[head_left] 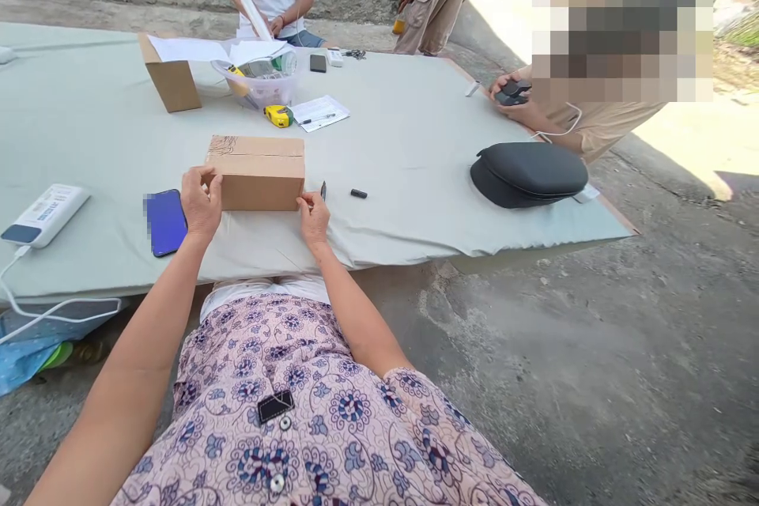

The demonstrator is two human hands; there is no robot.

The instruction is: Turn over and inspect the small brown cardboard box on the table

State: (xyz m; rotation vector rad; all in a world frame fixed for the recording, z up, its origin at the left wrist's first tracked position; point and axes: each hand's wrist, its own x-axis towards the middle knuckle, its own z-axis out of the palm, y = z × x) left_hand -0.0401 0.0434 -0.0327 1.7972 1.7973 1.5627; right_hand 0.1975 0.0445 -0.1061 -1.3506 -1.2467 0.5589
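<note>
A closed cardboard box sits on the cloth-covered table in front of me, with dark scribbled lines on the left of its top. My left hand is closed on the box's left end, thumb and fingers at its near edge. At the lower right corner, my right hand touches the box with its fingertips. A dark marker sticks up from that hand, most of it hidden by the fingers. To the right lies a small black cap. A phone with a blue screen rests beside my left hand.
A white power bank with a cable lies left. Beyond the box are a yellow tape measure, a paper with a pen, a plastic basket and another carton. A black case stands right. Other people are around the table.
</note>
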